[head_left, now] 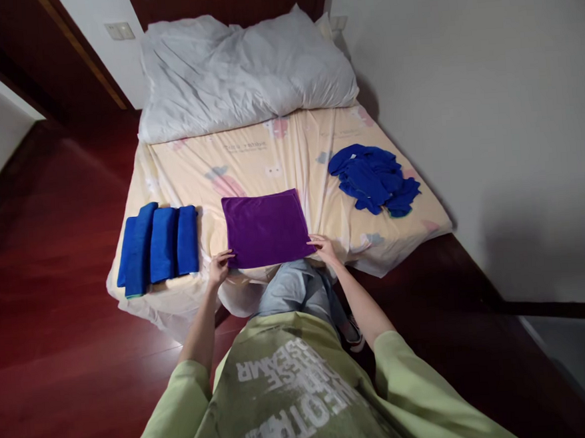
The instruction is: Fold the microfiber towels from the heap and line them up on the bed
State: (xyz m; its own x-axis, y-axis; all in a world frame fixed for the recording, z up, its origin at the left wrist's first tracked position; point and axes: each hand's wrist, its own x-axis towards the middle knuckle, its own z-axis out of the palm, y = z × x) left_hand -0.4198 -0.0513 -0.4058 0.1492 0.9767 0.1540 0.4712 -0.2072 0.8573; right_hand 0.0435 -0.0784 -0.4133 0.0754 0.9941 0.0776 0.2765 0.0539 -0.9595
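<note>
A purple cloth [266, 229] lies flat as a rectangle near the front edge of the bed. My left hand [220, 267] pinches its near left corner, and my right hand [323, 247] has fingers closed on its right edge near the front corner. To the left, several folded blue cloths [163, 245] lie side by side, partly overlapping. A crumpled heap of blue cloths [376, 178] rests on the right part of the bed.
The bed [268, 155] has a pale yellow patterned sheet. A large white quilt or pillow [247, 72] lies at the headboard. A wall [465, 113] stands close on the right, and dark red floor [66, 275] shows on the left.
</note>
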